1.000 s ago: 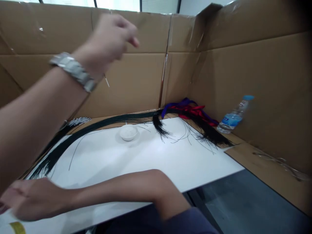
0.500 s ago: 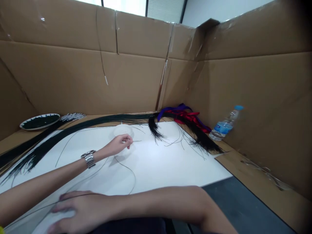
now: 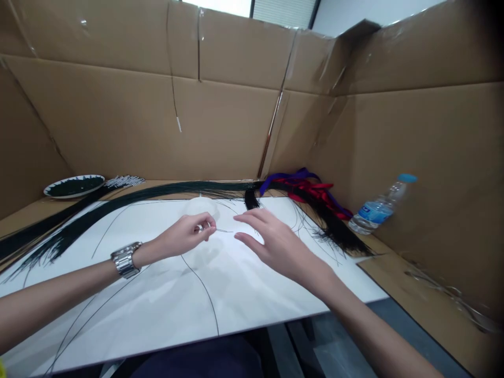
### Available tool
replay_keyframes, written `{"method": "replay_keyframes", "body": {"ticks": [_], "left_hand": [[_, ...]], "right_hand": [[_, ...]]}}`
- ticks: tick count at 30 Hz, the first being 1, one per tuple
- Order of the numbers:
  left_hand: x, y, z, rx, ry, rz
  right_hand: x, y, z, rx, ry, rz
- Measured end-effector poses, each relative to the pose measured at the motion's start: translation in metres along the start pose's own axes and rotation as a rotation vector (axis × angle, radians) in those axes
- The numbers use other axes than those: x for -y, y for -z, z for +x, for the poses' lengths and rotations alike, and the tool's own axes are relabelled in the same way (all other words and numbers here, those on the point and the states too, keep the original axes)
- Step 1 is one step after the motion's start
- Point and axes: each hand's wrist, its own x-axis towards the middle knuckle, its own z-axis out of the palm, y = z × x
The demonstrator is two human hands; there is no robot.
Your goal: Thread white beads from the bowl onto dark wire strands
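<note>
Over the white board (image 3: 252, 294), my left hand (image 3: 188, 234), with a metal watch on its wrist, is closed in a pinch. The end of a thin dark strand (image 3: 224, 230) pokes out to the right of its fingertips. Below that hand, a long thin strand (image 3: 209, 294) curves down to the board's front edge; whether it is the same strand I cannot tell. Just right of the pinched end is my right hand (image 3: 277, 242), its thumb and fingers apart and nothing in them. A pale round white dish (image 3: 201, 205) sits behind my left hand, partly hidden.
Bundles of dark strands (image 3: 129, 196) run along the back. A plate (image 3: 74, 195) with dark green contents stands at far left. Purple and red ribbons (image 3: 311, 189) lie at the back right, beside a tilted water bottle (image 3: 374, 211). Cardboard walls (image 3: 220, 131) enclose the area.
My right hand has moved from the lower left, where it lay across a strand, up and right to beside my left hand. My left hand keeps its pinch. The view has shifted slightly.
</note>
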Motion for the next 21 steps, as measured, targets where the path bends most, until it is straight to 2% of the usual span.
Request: {"method": "replay_keyframes", "body": {"ticks": [3, 5, 15, 18, 20, 21], "left_hand": [[-0.002, -0.009, 0.0, 0.013, 0.022, -0.029], [0.002, -0.011, -0.001, 0.003, 0.042, -0.055], [0.017, -0.013, -0.015, -0.048, 0.182, -0.08], [0.024, -0.004, -0.027, 0.027, 0.281, -0.096], [0.029, 0.012, -0.047, 0.101, 0.349, -0.062], [0.031, 0.022, -0.062, 0.095, 0.359, -0.037]], "right_hand": [[-0.019, -0.034, 0.024, 0.116, -0.004, 0.058], [-0.023, -0.049, 0.035, 0.152, 0.004, 0.122], [-0.028, -0.081, 0.044, 0.174, 0.071, 0.276], [-0.036, -0.082, 0.043, 0.131, 0.046, 0.323], [-0.045, -0.08, 0.04, 0.11, 0.007, 0.346], [-0.051, -0.079, 0.038, 0.109, -0.008, 0.358]]}}
